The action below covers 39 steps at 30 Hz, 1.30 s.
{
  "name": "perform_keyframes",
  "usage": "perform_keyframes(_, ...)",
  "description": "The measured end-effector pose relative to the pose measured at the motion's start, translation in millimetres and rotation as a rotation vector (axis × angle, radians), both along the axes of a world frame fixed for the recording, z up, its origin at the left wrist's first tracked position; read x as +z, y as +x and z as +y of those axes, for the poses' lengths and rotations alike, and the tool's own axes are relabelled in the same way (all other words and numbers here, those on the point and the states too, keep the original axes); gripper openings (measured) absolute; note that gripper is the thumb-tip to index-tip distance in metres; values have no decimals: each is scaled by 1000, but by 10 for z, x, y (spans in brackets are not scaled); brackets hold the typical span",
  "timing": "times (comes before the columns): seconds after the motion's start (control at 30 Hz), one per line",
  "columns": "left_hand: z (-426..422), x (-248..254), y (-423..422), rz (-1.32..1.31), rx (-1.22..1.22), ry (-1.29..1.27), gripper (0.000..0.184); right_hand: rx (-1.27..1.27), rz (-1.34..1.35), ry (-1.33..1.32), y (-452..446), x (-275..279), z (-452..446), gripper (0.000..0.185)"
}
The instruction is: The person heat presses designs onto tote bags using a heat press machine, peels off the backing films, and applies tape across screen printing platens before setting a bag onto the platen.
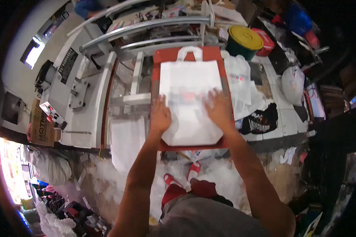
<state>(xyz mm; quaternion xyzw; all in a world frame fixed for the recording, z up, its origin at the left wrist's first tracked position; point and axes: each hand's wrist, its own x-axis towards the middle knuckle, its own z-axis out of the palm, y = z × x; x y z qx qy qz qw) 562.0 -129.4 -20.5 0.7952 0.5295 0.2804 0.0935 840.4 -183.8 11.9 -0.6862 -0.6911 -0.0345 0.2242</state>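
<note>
A white tote bag (192,122) lies flat on a red board (156,59), its looped handle at the far end. Faint reddish print shows across its middle. My left hand (160,115) rests on the bag's left edge with fingers stretched forward. Over the right side of the bag, my right hand (218,108) has its fingers spread and is smeared by motion. Whether the right palm presses on the bag or hovers just above, I cannot tell. Neither hand grips anything.
White printed bags (238,73) lie right of the board, near a black printed cloth (259,120). Behind them stands a green bin with a yellow lid (246,37). Left is a grey machine (81,94) with metal rails (146,29). More white sheets (126,138) hang by the table edge.
</note>
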Motion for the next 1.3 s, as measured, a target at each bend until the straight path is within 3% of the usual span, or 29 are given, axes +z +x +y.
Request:
perform_keyframes(0.03,-86,-20,-142,-264,-19,29,53,17,251,249,202,-82,-37,43)
perform_keyframes(0.07,-317,140,-307,-338,21,-41,51,-18,584,250,492,-296,-187,28)
perform_keyframes(0.1,-491,339,-460,-415,66,-100,48,-296,620,378,497,-151,-492,22)
perform_keyframes(0.17,-969,263,-911,-518,252,-130,41,-519,734,366,1092,-757,-1002,25)
perform_keyframes(0.2,-1221,90,-1162,-510,318,-108,39,-774,701,160,928,-731,-1287,28)
perform_keyframes(0.27,-1844,-310,-1573,-420,455,-151,34,-549,1144,-164,1446,-2642,-1948,30)
perform_keyframes(0.3,-2191,-501,-1762,-336,525,-222,31,-557,1143,-179,1219,-2684,-1988,30)
perform_keyframes(0.37,-2954,-1089,-2256,-50,394,-323,24,-323,619,-509,326,-2620,-1966,36)
perform_keyframes(0.4,-3377,-1310,-2428,-73,315,-385,20,-194,354,-655,78,-2654,-1985,39)
perform_keyframes(0.47,-4135,-1472,-2679,-71,261,-690,24,-264,382,-516,-144,-4196,-2019,41)
perform_keyframes(0.5,-4544,-1520,-2828,-99,270,-878,26,-174,424,-319,-206,-4230,-1932,42)
perform_keyframes(0.53,-5357,-2186,-3410,-91,353,-1045,24,-85,465,-124,-324,-4040,-1814,44)
perform_keyframes(0.57,-6027,-2725,-3889,-68,438,-1208,21,-111,166,-251,-617,-3445,-1549,46)
perform_keyframes(0.67,-5874,-1601,-3582,23,267,-1043,22,-89,49,-370,-945,-3537,-1251,47)
perform_keyframes(0.73,-6451,-1884,-4009,19,361,-1203,22,-92,0,-410,-1051,-3687,-1204,48)
perform_keyframes(0.77,-6441,-1848,-4031,16,452,-1348,22,-100,-20,-424,-1093,-3773,-1212,48)
perform_keyframes(0.83,-6405,-1778,-4032,112,405,-1275,25,-115,-47,-440,-1152,-3905,-1236,49)
perform_keyframes(0.9,-6185,-1641,-3908,102,491,-1401,39,-122,-61,-447,-1144,-4013,-1262,50)
perform_keyframes(0.93,-6294,-1831,-4028,98,495,-1404,39,-123,-61,-450,-1102,-4086,-1284,51)
perform_keyframes(0.97,-6325,-2074,-4152,-16,321,-1382,36,-115,-50,-481,-1052,-4141,-1290,58)
perform_keyframes(1.0,-6370,-2225,-4254,-127,145,-1349,33,-137,-76,-630,-1123,-3890,-1267,62)
perform_keyframes(1.03,-6250,-2131,-4146,-131,142,-1340,33,-160,-105,-771,-1201,-3559,-1226,66)
perform_keyframes(1.1,-5686,-1763,-3604,-135,357,-1200,30,-205,1,-720,-1177,-3421,-1299,72)
perform_keyframes(1.13,-5497,-1778,-3464,-142,353,-1181,30,-247,110,-680,-1147,-3385,-1298,79)
perform_keyframes(1.23,-5130,-1833,-3135,-241,310,-1134,27,-276,82,-809,-1133,-3328,-1285,87)
perform_keyframes(1.3,-4938,-1899,-2889,-352,302,-1169,25,-266,52,-754,-1342,-3107,-1371,85)
